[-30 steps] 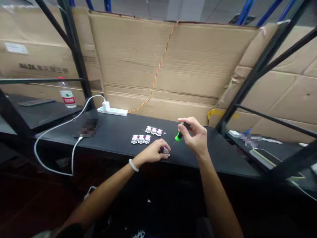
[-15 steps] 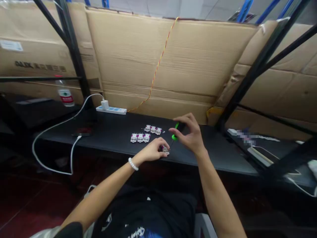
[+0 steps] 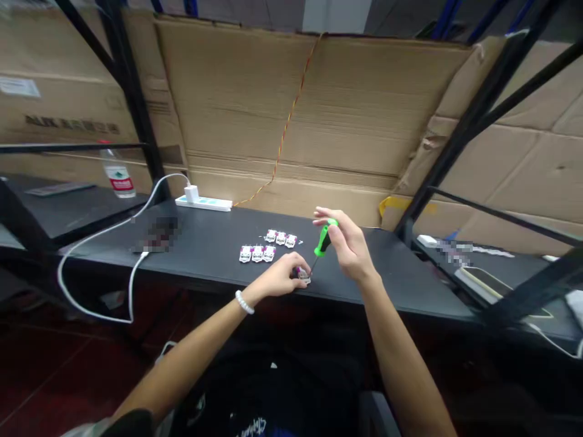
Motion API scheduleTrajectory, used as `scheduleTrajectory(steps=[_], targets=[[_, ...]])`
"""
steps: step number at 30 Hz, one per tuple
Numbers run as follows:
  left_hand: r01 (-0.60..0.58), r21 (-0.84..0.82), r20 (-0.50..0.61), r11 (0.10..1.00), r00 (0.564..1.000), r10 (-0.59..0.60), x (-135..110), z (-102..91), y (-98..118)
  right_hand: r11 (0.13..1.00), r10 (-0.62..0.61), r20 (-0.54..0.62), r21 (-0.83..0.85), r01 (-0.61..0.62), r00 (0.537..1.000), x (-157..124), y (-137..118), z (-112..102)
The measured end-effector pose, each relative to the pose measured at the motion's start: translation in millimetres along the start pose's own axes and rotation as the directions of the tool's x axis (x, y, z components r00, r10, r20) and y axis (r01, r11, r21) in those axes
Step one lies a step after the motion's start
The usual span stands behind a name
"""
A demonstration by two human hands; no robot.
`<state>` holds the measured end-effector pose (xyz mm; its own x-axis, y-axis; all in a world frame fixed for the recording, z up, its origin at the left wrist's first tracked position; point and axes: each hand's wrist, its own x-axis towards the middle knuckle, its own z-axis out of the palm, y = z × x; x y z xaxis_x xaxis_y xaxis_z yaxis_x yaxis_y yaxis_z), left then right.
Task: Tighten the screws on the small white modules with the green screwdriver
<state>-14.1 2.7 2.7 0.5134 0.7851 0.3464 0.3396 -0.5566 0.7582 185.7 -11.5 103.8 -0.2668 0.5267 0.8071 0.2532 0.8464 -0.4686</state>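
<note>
With its fingers closed, my left hand point(image 3: 288, 274) holds a small white-and-purple part point(image 3: 303, 276) against the table near its front edge. My fingers hide much of that part. In my right hand point(image 3: 350, 246) is a screwdriver point(image 3: 323, 241) with a green and black handle, its thin shaft slanting down to the part. The thumb lies against the handle while the other fingers stretch past its top. Beyond my left hand, similar white-and-purple parts lie in two groups, a nearer row point(image 3: 257, 254) and a farther row point(image 3: 281, 238), with tiny loose pieces point(image 3: 300, 242) beside the farther one.
On the black table point(image 3: 387, 273) stands a white power strip point(image 3: 204, 203) with a plugged-in charger point(image 3: 191, 193). Its white cable point(image 3: 132, 285) loops over the front edge. A water bottle point(image 3: 119, 176) is at left. Cardboard point(image 3: 228, 91) walls the back, and black metal posts point(image 3: 455, 152) frame both sides.
My right hand's fingers have loosened and stretched out around the screwdriver handle, which shows more fully now. My left hand and the part have stayed in place.
</note>
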Motion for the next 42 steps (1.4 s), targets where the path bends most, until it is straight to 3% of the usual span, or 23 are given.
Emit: scheduleTrajectory(steps=[2, 4, 6, 9, 11, 13, 15, 17, 20, 23, 26, 29, 32, 34, 36, 40, 42], targets=[[-0.002, 0.003, 0.012, 1.000, 1.000, 0.002, 0, -0.2, 0, 0.984, 0.093, 0.019, 0.152, -0.095, 0.995, -2, 5, 4], [-0.004, 0.009, 0.024, 1.000, 1.000, 0.003, 0, -0.8, 1, 0.971, 0.165, -0.034, 0.179, -0.156, 0.986, -1, 12, 8], [-0.008, 0.017, 0.030, 1.000, 1.000, 0.007, 0, -1.5, 2, 0.987, 0.160, -0.158, 0.042, -0.155, 0.974, 0, 17, 13], [-0.002, 0.026, 0.023, 1.000, 1.000, 0.001, 0, -2.1, 4, 0.958, -0.013, -0.303, -0.275, -0.075, 0.953, 2, 23, 16], [0.007, 0.023, 0.021, 1.000, 1.000, -0.007, 0, -2.1, 4, 0.954, -0.073, -0.272, -0.300, -0.012, 0.959, 1, 24, 15], [0.013, 0.022, 0.018, 1.000, 1.000, -0.013, 0, -1.9, 3, 0.990, -0.030, -0.165, -0.138, 0.007, 0.986, 0, 24, 12], [0.006, 0.024, 0.019, 1.000, 1.000, -0.006, 0, -1.7, 3, 0.997, 0.055, -0.040, 0.058, -0.052, 0.998, 0, 24, 8], [-0.003, 0.025, 0.021, 1.000, 1.000, 0.002, 0, -1.8, 3, 0.981, 0.118, 0.025, 0.152, -0.121, 0.993, 1, 23, 5], [0.001, 0.014, 0.026, 1.000, 1.000, -0.001, 0, -2.0, 4, 0.994, 0.113, -0.047, 0.011, -0.112, 0.993, 4, 19, 4], [0.008, 0.011, 0.017, 1.000, 1.000, -0.008, -1, -2.2, 5, 0.979, -0.019, -0.125, -0.202, -0.007, 0.992, 3, 16, 4], [0.005, 0.020, 0.013, 1.000, 1.000, -0.005, -1, -2.1, 5, 0.996, -0.050, -0.042, -0.073, 0.047, 0.998, -1, 16, 5], [0.003, 0.019, 0.020, 1.000, 1.000, -0.003, -1, -2.0, 4, 0.993, 0.022, 0.051, 0.115, -0.028, 0.998, -1, 17, 3], [0.002, 0.022, 0.023, 1.000, 1.000, -0.003, -1, -1.8, 4, 0.999, 0.050, -0.014, 0.003, -0.050, 0.999, 3, 15, 1], [0.001, 0.026, 0.031, 1.000, 1.000, -0.002, -1, -1.7, 4, 0.989, 0.009, -0.090, -0.148, -0.022, 0.996, 5, 11, 0], [0.003, 0.021, 0.032, 1.000, 0.999, -0.004, -1, -1.4, 4, 0.983, -0.019, -0.097, -0.186, 0.000, 0.995, 5, 9, -1], [-0.010, 0.013, 0.021, 1.000, 1.000, 0.010, -1, -1.4, 4, 0.994, 0.054, 0.035, 0.091, -0.057, 0.998, 0, 9, 0], [-0.013, 0.016, 0.026, 1.000, 1.000, 0.013, -1, -1.6, 4, 0.983, 0.106, 0.028, 0.148, -0.109, 0.994, 0, 11, 2]])
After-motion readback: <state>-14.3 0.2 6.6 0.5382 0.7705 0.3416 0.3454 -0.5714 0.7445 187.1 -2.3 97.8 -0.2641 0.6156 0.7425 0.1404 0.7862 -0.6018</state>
